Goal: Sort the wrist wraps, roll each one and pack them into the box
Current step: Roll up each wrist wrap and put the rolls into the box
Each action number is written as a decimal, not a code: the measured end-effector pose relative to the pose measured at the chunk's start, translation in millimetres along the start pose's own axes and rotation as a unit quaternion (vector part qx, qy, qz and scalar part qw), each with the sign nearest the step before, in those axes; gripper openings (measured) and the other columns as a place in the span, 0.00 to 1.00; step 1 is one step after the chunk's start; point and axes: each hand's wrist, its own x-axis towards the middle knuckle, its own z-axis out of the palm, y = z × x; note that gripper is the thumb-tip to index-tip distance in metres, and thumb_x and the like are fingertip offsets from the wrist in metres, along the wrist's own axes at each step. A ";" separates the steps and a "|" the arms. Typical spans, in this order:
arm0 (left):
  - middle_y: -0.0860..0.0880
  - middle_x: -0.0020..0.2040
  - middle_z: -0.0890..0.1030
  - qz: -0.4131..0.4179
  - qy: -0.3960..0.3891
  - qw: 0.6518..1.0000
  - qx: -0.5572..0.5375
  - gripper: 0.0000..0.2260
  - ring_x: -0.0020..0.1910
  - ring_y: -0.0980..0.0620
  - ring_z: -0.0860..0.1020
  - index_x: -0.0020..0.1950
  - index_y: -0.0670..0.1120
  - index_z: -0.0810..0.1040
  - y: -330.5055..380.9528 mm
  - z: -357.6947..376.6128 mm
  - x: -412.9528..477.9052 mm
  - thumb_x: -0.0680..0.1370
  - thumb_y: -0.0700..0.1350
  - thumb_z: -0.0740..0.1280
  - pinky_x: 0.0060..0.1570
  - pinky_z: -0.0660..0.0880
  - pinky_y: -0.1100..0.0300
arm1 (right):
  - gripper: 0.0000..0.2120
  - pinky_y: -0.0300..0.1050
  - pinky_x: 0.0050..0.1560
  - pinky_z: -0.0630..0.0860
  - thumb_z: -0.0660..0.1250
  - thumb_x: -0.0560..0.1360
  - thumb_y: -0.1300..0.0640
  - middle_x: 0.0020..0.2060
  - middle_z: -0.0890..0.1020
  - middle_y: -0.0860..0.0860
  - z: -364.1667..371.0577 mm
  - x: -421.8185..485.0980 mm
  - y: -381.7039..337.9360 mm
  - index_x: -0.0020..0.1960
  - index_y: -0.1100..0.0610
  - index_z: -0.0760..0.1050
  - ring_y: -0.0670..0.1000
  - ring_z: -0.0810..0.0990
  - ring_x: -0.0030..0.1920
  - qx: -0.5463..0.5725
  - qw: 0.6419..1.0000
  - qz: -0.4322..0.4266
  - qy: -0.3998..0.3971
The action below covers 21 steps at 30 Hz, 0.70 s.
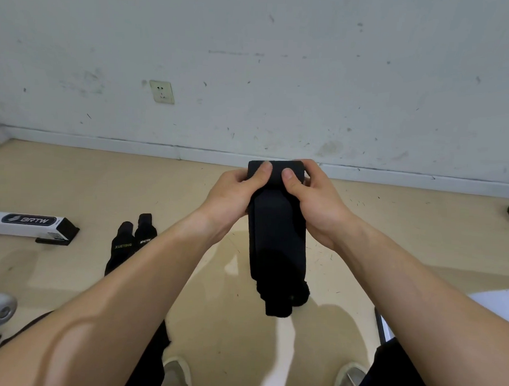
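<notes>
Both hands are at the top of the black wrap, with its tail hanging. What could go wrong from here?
1. The left hand and right hand pinch only the top end of the black wrap; if either grip slackens, the roll may spring open.
2. Its tail hangs free, so the roll could wind skewed.
3. The box lies on the floor away to the left; a loose roll might unwind on the way.

A bare, well-worn indoor room, not clearly a home or a workplace. The white wall (311,64) is scuffed and speckled, with one yellowed socket (162,92) low down above a pale skirting board (104,142). The smooth beige floor (87,179) is strewn with dark specks, and a box (27,225) and wrist wraps (128,245) lie straight on it.
</notes>
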 end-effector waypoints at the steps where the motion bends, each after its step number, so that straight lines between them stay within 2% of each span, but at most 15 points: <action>1: 0.43 0.57 0.87 0.010 0.011 1.000 0.003 0.22 0.58 0.44 0.85 0.61 0.42 0.83 -0.2 -0.1 0.2 0.79 0.59 0.69 0.66 0.78 0.43 | 0.10 0.51 0.50 0.84 0.65 0.83 0.57 0.52 0.84 0.57 0.6 -0.9 -0.9 0.63 0.58 0.72 0.55 0.86 0.49 0.009 1.000 0.001 -0.002; 3: 0.43 0.56 0.87 0.025 0.036 0.999 0.000 0.22 0.57 0.44 0.86 0.61 0.42 0.83 -0.6 0.2 1.1 0.77 0.58 0.71 0.66 0.78 0.42 | 0.11 0.52 0.51 0.84 0.65 0.83 0.57 0.53 0.84 0.58 1.6 -2.0 -2.7 0.64 0.57 0.71 0.56 0.86 0.50 0.039 0.999 0.006 -0.009; 5: 0.42 0.56 0.87 0.034 0.049 0.998 -0.005 0.17 0.57 0.44 0.85 0.62 0.42 0.81 -0.4 1.1 1.4 0.81 0.53 0.70 0.65 0.79 0.42 | 0.15 0.54 0.56 0.83 0.66 0.83 0.56 0.58 0.84 0.59 2.3 -1.4 -2.4 0.67 0.58 0.70 0.58 0.85 0.55 0.086 0.996 0.031 -0.013; 7: 0.43 0.57 0.86 0.037 0.062 0.997 -0.007 0.13 0.56 0.46 0.85 0.64 0.42 0.80 -1.0 3.1 1.1 0.84 0.49 0.68 0.63 0.80 0.45 | 0.22 0.56 0.63 0.80 0.67 0.81 0.50 0.63 0.82 0.60 5.3 -1.2 -1.2 0.71 0.59 0.69 0.59 0.83 0.61 0.131 0.988 0.072 -0.021; 9: 0.44 0.58 0.86 0.033 0.080 0.996 -0.022 0.14 0.56 0.47 0.85 0.66 0.42 0.78 -4.8 7.6 0.2 0.85 0.50 0.66 0.62 0.81 0.46 | 0.26 0.56 0.67 0.76 0.64 0.81 0.44 0.64 0.82 0.59 8.4 -1.1 2.2 0.72 0.59 0.71 0.59 0.82 0.64 0.148 0.983 0.102 -0.036; 12: 0.45 0.60 0.85 0.017 0.093 0.994 -0.049 0.16 0.57 0.47 0.85 0.67 0.44 0.75 -13.6 16.0 -0.2 0.85 0.52 0.64 0.59 0.81 0.47 | 0.25 0.52 0.64 0.78 0.57 0.83 0.41 0.60 0.84 0.57 10.3 -2.3 6.6 0.68 0.58 0.78 0.56 0.84 0.61 0.145 0.983 0.108 -0.034; 15: 0.44 0.60 0.85 0.004 0.085 0.994 -0.068 0.16 0.57 0.47 0.85 0.68 0.43 0.75 -13.6 16.4 -1.8 0.86 0.52 0.62 0.54 0.82 0.51 | 0.28 0.52 0.64 0.78 0.54 0.83 0.36 0.58 0.85 0.55 12.2 -3.0 8.4 0.66 0.56 0.80 0.54 0.84 0.60 0.119 0.987 0.101 -0.039; 17: 0.44 0.61 0.85 0.008 0.065 0.996 -0.059 0.16 0.59 0.47 0.85 0.69 0.42 0.75 -11.8 13.9 -1.6 0.87 0.51 0.61 0.59 0.81 0.49 | 0.35 0.53 0.67 0.76 0.56 0.78 0.28 0.60 0.85 0.52 13.8 -3.0 7.8 0.68 0.53 0.77 0.53 0.84 0.61 0.070 0.992 0.096 -0.035; 19: 0.44 0.64 0.83 0.015 0.044 0.998 -0.043 0.16 0.61 0.47 0.83 0.71 0.42 0.73 -10.9 12.4 -2.3 0.87 0.49 0.62 0.64 0.79 0.47 | 0.45 0.54 0.67 0.75 0.61 0.67 0.20 0.61 0.84 0.49 13.0 -1.6 8.7 0.71 0.50 0.74 0.51 0.83 0.61 0.030 0.995 0.093 -0.017; 20: 0.44 0.65 0.83 0.016 0.035 0.999 -0.037 0.15 0.62 0.47 0.83 0.71 0.43 0.72 -11.1 12.4 -2.7 0.86 0.48 0.62 0.66 0.78 0.46 | 0.44 0.55 0.67 0.76 0.62 0.67 0.20 0.61 0.84 0.49 11.5 -0.9 9.2 0.71 0.50 0.73 0.51 0.84 0.60 0.020 0.996 0.085 -0.002; 21: 0.44 0.65 0.82 0.015 0.027 0.999 -0.036 0.14 0.63 0.47 0.83 0.70 0.44 0.71 -11.0 12.6 -3.0 0.86 0.47 0.63 0.67 0.78 0.46 | 0.38 0.55 0.65 0.78 0.62 0.72 0.25 0.59 0.85 0.49 10.3 -1.0 9.0 0.70 0.52 0.73 0.51 0.85 0.58 0.019 0.997 0.074 0.014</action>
